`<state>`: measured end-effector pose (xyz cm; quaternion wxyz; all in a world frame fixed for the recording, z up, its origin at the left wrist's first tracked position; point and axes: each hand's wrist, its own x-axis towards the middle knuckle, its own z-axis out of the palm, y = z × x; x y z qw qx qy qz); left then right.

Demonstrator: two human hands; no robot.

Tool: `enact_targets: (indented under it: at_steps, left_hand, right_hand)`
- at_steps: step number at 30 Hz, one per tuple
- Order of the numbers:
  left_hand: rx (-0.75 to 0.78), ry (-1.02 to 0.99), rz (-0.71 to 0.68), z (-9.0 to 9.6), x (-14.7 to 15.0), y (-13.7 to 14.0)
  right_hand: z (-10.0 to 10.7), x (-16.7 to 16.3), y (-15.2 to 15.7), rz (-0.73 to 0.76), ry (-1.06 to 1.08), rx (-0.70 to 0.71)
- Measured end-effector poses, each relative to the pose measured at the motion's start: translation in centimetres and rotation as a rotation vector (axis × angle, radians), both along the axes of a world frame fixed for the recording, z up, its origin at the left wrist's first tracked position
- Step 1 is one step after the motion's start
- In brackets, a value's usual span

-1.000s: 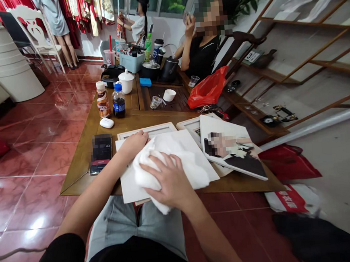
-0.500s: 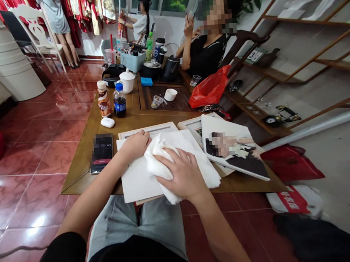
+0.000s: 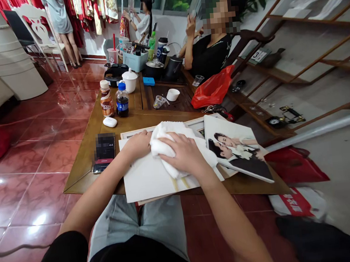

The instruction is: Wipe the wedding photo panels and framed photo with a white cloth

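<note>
My right hand (image 3: 182, 152) is closed over a bunched white cloth (image 3: 161, 146), pressing it on a white board (image 3: 145, 183). Two yellowish streaks show on the board just below the cloth. My left hand (image 3: 138, 145) holds the far left part of the board, its bent fingers beside the cloth and their tips hidden. Under the board, the edge of a pale wooden frame (image 3: 142, 201) peeks out. To the right, a white photo panel (image 3: 239, 146) with a picture of two people lies tilted over other frames.
A phone (image 3: 104, 152), a white earbud case (image 3: 110, 122), a coffee bottle (image 3: 106, 100) and a cola bottle (image 3: 122, 101) sit on the wooden table (image 3: 81, 166). Beyond are a lidded white cup (image 3: 130, 82) and a red plastic bag (image 3: 212, 89). A person (image 3: 208, 51) sits across.
My right hand has pushed the cloth away from me across the board, uncovering the yellowish streaks. My left hand stays at the board's far side, now against the cloth.
</note>
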<state>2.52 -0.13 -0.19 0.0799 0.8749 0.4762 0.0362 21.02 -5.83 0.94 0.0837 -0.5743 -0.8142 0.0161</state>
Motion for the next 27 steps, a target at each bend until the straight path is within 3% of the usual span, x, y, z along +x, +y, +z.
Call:
enact_targets:
  at_steps: [4,7,11,21,24,27]
  left_hand:
    - [0.04,0.0,0.033,-0.3,0.1,-0.1]
    - [0.05,0.002,0.039,-0.4,0.2,-0.1]
    - [0.069,0.004,0.033,-0.5,0.2,-0.1]
    - [0.074,-0.011,0.039,-0.4,0.1,-0.2]
    - [0.062,-0.025,0.037,-0.4,0.1,-0.1]
    - [0.066,-0.025,0.026,-0.4,0.1,-0.1]
  right_hand:
    - [-0.4,1.2,2.7,-0.085,0.019,0.028]
    - [-0.7,1.8,2.7,-0.048,0.008,0.033]
    - [-1.2,2.6,0.0,0.054,-0.017,0.059]
    - [-2.0,5.0,-10.3,0.181,-0.064,0.142]
    - [-2.3,5.5,-11.0,0.182,-0.065,0.142]
    - [-2.6,5.4,-9.4,0.134,-0.06,0.135]
